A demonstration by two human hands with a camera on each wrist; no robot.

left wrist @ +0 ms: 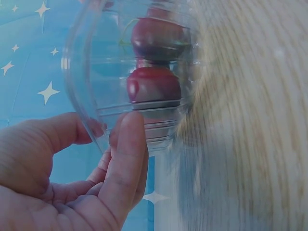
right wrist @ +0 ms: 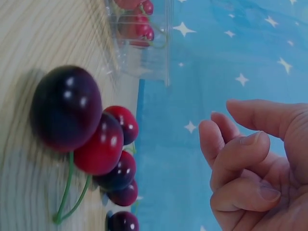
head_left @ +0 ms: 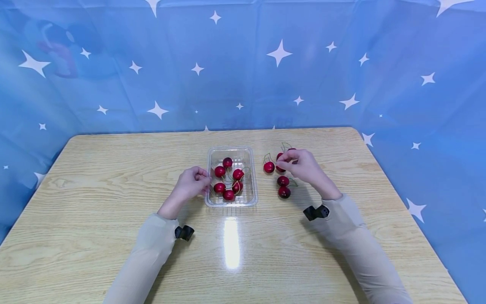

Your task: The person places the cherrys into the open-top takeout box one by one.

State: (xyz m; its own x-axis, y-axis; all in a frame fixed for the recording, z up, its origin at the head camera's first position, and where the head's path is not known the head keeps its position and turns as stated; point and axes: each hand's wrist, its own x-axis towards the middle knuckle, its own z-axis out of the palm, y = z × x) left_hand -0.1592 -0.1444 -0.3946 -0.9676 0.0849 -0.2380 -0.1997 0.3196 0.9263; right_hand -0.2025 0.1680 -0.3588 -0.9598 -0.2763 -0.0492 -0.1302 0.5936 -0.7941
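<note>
Red cherries (head_left: 228, 195) with thin stems lie inside a clear plastic box (head_left: 253, 179). On the left side of that box, my left hand (head_left: 190, 182) pinches the rim; in the left wrist view the thumb is at the edge and the fingers press the ribbed wall. My right hand (head_left: 303, 165) hovers over a loose group of cherries to the right of the box. Its fingers are loosely bent, with a gap between thumb and forefinger and nothing held, as the right wrist view shows. A dark joined pair of cherries (right wrist: 67, 108) lies nearest that wrist, green stems trailing on the wood.
A pale wood-grain table (head_left: 114, 190) carries everything. Behind it hangs a blue cloth (head_left: 243, 84) with white stars. One more cherry (head_left: 268, 167) lies between the box and the right hand. Small black devices are strapped at both wrists.
</note>
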